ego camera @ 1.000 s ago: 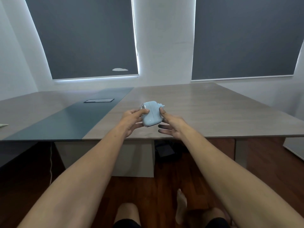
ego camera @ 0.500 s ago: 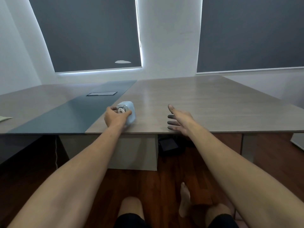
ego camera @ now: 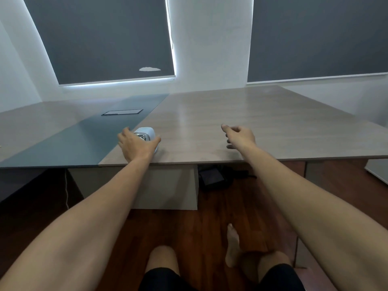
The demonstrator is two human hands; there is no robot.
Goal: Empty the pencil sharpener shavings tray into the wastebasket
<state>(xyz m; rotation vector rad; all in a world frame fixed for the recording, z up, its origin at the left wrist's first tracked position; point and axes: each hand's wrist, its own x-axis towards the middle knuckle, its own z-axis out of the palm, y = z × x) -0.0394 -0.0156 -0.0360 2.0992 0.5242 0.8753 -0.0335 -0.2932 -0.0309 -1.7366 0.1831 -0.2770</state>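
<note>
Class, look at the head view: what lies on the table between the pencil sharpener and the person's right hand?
Nothing: only bare table separates the pencil sharpener from the right hand, head view.

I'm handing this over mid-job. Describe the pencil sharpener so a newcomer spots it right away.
Start at the big wood-grain table and follow its near edge left to where the dark grey strip begins. There the left hand lies over a small rounded pencil sharpener standing on the wood. It is the only pale blue-white thing on the tabletop, with a shiny metal fitting on the side facing the camera.
</note>
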